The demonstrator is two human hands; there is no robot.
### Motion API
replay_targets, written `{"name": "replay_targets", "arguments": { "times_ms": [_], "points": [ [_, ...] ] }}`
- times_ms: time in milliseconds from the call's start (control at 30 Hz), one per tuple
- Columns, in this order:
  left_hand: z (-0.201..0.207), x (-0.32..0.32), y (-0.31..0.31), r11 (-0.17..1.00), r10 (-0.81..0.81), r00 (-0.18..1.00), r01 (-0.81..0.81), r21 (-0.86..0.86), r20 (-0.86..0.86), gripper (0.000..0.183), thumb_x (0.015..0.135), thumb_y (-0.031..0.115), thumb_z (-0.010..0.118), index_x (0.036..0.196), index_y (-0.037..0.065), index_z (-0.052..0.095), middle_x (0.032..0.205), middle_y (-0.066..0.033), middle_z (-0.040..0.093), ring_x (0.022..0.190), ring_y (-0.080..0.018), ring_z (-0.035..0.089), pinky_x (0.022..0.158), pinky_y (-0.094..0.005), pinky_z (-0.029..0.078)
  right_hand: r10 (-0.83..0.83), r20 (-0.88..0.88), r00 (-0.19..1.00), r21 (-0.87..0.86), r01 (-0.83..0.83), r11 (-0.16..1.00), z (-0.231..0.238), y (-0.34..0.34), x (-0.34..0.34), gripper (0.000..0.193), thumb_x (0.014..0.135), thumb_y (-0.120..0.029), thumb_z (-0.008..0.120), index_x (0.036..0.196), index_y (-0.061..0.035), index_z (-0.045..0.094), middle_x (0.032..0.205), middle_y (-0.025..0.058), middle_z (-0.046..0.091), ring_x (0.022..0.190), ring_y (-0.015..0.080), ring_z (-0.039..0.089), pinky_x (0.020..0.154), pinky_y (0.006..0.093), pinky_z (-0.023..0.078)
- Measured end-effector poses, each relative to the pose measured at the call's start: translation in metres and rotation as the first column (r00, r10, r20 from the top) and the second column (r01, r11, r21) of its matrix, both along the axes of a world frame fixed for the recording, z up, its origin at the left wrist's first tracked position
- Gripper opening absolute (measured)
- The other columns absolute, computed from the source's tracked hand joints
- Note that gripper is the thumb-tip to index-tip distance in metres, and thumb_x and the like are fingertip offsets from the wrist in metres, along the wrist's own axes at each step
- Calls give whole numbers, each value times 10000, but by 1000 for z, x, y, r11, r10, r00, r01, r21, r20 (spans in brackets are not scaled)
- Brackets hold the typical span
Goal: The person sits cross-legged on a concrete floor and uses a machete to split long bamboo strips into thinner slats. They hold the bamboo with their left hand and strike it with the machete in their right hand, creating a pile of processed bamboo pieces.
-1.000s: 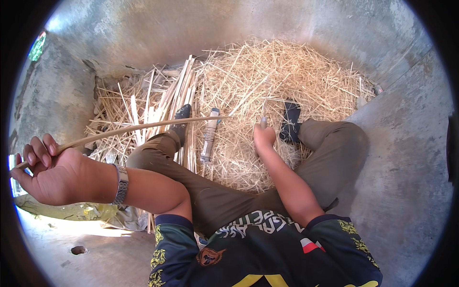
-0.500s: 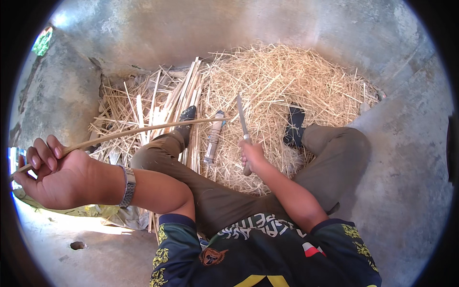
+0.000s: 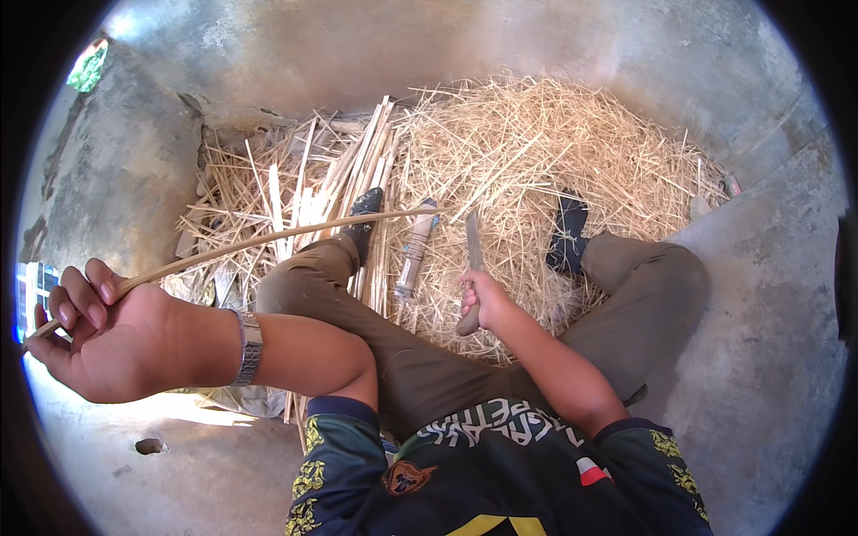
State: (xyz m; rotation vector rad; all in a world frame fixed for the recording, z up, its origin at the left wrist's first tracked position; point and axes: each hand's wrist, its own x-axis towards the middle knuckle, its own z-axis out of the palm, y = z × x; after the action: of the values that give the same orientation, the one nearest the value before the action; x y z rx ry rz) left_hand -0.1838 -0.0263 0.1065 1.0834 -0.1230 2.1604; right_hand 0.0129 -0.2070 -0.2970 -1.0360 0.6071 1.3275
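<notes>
Out to the left, my left hand [image 3: 103,335] is closed around a long thin strip of bamboo or wood [image 3: 268,238]. The strip runs rightward across my left shin, and its tip lies near the middle of the view. My right hand [image 3: 483,299] grips the wooden handle of a knife [image 3: 474,243] between my knees. Its blade points away from me, just right of the strip's tip and apart from it. A short bound cylindrical piece [image 3: 413,259], pale and wrapped, lies on the shavings left of the knife.
A large heap of pale shavings [image 3: 545,134] fills the floor ahead. Several long split strips [image 3: 362,161] lie in a bundle left of it, beside more scraps. A concrete wall [image 3: 447,45] curves behind. My dark-shod feet [image 3: 567,232] rest in the heap. A small hole [image 3: 150,446] shows in the floor.
The knife's blade has turned, its broad side showing differently and looking shorter. The whole view has shifted slightly, and the left hand still holds the strip.
</notes>
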Motion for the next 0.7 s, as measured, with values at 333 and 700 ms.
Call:
{"name": "replay_targets", "arguments": {
  "times_ms": [333,700],
  "points": [
    [2,-6,-6,990,127,991,-124,-69,51,213,1010,226,556,933,30,530,686,-35,419,489,-113,319,466,-262,257,47,387,921,-3,-49,999,42,-1,45,248,867,-95,622,699,-147,448,532,-48,430,425,78,399,445,283,371],
    [1,9,-17,994,107,994,-107,-30,19,271,1042,301,516,937,51,515,690,-27,427,495,-103,317,465,-262,256,86,156,984,-16,-85,996,13,3,12,192,895,-101,599,761,-115,463,554,-32,415,428,96,373,435,313,374]
  ]
}}
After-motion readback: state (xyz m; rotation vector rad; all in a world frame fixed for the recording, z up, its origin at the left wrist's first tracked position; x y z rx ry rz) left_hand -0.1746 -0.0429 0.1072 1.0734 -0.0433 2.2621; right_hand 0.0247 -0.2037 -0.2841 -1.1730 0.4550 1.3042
